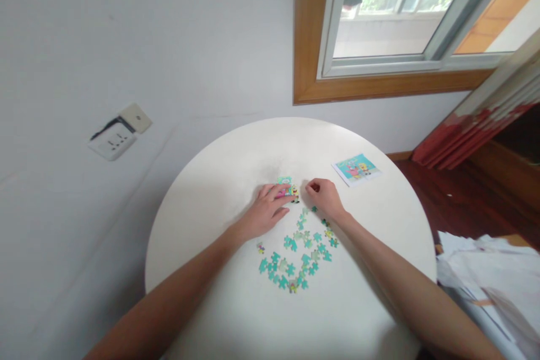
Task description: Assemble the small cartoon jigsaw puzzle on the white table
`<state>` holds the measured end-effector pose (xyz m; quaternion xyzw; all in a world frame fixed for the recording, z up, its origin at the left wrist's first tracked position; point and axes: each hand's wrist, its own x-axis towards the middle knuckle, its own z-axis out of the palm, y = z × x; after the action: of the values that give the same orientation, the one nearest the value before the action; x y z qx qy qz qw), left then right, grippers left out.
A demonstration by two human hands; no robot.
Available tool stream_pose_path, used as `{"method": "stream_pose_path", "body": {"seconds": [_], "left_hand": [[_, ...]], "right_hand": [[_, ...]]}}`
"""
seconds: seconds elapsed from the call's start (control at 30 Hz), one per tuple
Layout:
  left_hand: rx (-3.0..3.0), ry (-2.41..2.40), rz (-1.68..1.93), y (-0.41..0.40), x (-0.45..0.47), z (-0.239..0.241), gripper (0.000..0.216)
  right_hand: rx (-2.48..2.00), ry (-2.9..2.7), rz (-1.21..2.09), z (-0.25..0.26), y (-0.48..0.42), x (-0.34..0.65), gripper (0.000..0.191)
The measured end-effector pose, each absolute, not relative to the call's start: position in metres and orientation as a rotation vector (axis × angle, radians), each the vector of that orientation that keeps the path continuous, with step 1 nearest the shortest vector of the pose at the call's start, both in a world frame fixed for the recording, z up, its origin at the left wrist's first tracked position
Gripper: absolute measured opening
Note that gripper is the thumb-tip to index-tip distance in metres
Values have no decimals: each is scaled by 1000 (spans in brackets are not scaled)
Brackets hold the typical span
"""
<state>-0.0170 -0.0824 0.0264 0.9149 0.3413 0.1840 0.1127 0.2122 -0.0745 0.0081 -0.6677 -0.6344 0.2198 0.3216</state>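
Observation:
A small joined section of a jigsaw puzzle point(284, 181) lies on the white round table point(189, 208), with teal, pink and yellow parts showing. Over it rests my left hand point(265, 211), fingers stretched out and spread, covering part of the picture. Just to the right, my right hand point(324, 197) is closed with its fingers curled together; anything in its fingertips is hidden. Nearer to me, many loose teal and pale green jigsaw pieces point(291, 243) are scattered between my forearms. One loose multicoloured piece point(260, 247) lies apart at their left.
A picture card point(356, 170) with cartoon figures lies at the table's right rear. The wall with a socket point(113, 140) and a wood-framed window point(312, 90) stands behind. A red and white curtain point(455, 129) and stacked papers point(489, 270) are to the right.

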Motion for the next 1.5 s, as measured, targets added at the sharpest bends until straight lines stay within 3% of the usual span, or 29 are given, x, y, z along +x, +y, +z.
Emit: {"method": "stream_pose_path", "body": {"seconds": [0.23,0.53,0.73,1.03,1.5], "left_hand": [[2745,1066,448,-84,-16,21,45],[2550,1318,660,-64,-28,11,55],[2580,1112,685,-62,-28,13,37],[2665,795,568,-72,-22,22,27],[2642,913,571,-72,-23,21,23]], "right_hand": [[-1765,-1707,570,9,-76,210,20],[-1693,-1634,615,6,-69,219,21],[-1651,-1601,676,3,-63,227,22],[-1653,-1656,679,2,-62,229,20],[-1683,-1683,657,8,-65,228,21]]}}
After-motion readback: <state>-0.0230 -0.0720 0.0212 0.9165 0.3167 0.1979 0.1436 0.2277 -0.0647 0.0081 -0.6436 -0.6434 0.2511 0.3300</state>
